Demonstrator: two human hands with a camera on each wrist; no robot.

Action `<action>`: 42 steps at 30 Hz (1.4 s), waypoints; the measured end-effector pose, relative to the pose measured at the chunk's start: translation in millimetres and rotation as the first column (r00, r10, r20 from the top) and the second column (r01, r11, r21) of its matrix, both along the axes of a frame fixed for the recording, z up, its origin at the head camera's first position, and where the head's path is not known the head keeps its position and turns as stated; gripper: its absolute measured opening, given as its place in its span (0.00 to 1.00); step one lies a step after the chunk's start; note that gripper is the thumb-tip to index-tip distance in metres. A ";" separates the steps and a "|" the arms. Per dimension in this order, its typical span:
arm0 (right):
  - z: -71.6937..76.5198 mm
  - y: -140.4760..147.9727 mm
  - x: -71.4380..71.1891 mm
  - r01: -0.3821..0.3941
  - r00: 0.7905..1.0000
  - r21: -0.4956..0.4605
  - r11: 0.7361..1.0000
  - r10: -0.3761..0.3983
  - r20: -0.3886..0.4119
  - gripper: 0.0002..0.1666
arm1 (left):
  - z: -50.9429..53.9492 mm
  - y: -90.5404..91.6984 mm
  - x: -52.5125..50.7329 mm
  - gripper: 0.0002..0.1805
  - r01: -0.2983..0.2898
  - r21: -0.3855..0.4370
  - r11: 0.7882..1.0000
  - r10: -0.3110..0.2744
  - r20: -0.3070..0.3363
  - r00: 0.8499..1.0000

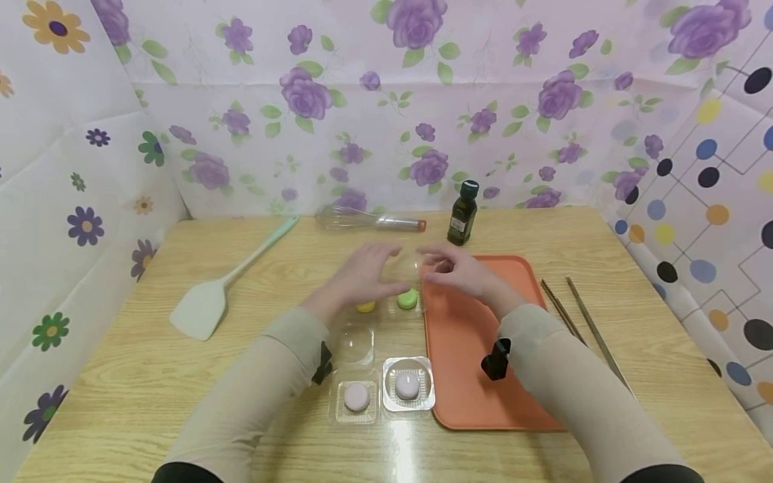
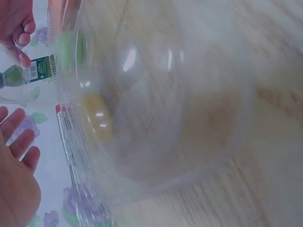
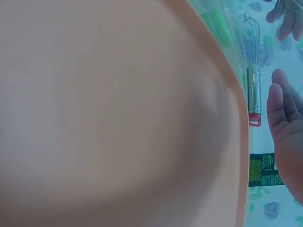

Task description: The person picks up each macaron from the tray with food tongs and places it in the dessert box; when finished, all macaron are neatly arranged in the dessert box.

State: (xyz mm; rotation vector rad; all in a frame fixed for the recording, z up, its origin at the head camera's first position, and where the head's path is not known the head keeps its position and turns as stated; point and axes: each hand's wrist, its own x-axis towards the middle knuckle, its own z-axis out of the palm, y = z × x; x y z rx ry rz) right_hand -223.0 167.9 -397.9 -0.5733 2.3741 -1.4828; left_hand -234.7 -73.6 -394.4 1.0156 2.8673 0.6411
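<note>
Both hands hover over the clear boxes at the middle of the table. My left hand (image 1: pixel 364 274) has its fingers spread above a yellow macaron (image 1: pixel 365 307); in the left wrist view the hand (image 2: pixel 18 184) is beside the clear box with the yellow macaron (image 2: pixel 98 118). My right hand (image 1: pixel 461 272), fingers relaxed, is over the tray's top left corner, right of a green macaron (image 1: pixel 407 299). Straight fingers show on that hand (image 3: pixel 289 132) in the right wrist view. Clear plastic shows faintly between the hands; whether either touches it is unclear.
Two pale macarons (image 1: pixel 357 397) (image 1: pixel 407 386) lie in clear boxes nearer me. An orange tray (image 1: pixel 471 396) is at right, with brown chopsticks or tongs (image 1: pixel 594 329) beyond it. Behind are a dark bottle (image 1: pixel 461 218) and a whisk (image 1: pixel 392 223); a pale spatula (image 1: pixel 202 308) lies left.
</note>
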 end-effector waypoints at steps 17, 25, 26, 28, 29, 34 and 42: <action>-0.3 -5.9 6.5 -0.101 0.992 0.076 0.992 0.107 -0.073 0.36 | -1.7 -1.2 -3.1 0.48 0.028 0.045 0.999 -0.036 0.177 0.984; -1.3 -5.6 6.8 -0.126 0.987 0.138 0.982 0.139 -0.085 0.38 | -3.4 -3.1 -2.0 0.50 0.030 0.017 0.999 -0.032 0.166 0.986; -1.2 -5.6 7.0 -0.129 0.986 0.141 0.982 0.141 -0.084 0.38 | -3.0 -3.4 -1.4 0.50 0.031 0.013 0.999 -0.033 0.167 0.985; -0.4 -6.0 8.1 -0.132 0.986 0.153 0.979 0.146 -0.083 0.38 | -2.1 -4.0 -0.3 0.49 0.038 0.007 0.999 -0.039 0.164 0.986; -0.4 -6.1 8.4 -0.133 0.985 0.164 0.977 0.148 -0.086 0.39 | -1.6 -4.4 0.4 0.49 0.042 0.005 0.999 -0.042 0.165 0.985; -2.4 -7.1 9.0 -0.138 0.977 0.246 0.959 0.172 -0.122 0.40 | -0.2 -6.9 3.2 0.49 0.045 -0.009 0.999 -0.043 0.165 0.985; -4.9 -10.8 11.2 -0.146 0.964 0.318 0.937 0.207 -0.169 0.41 | -4.4 -7.6 5.3 0.51 0.037 -0.044 0.998 -0.029 0.166 0.986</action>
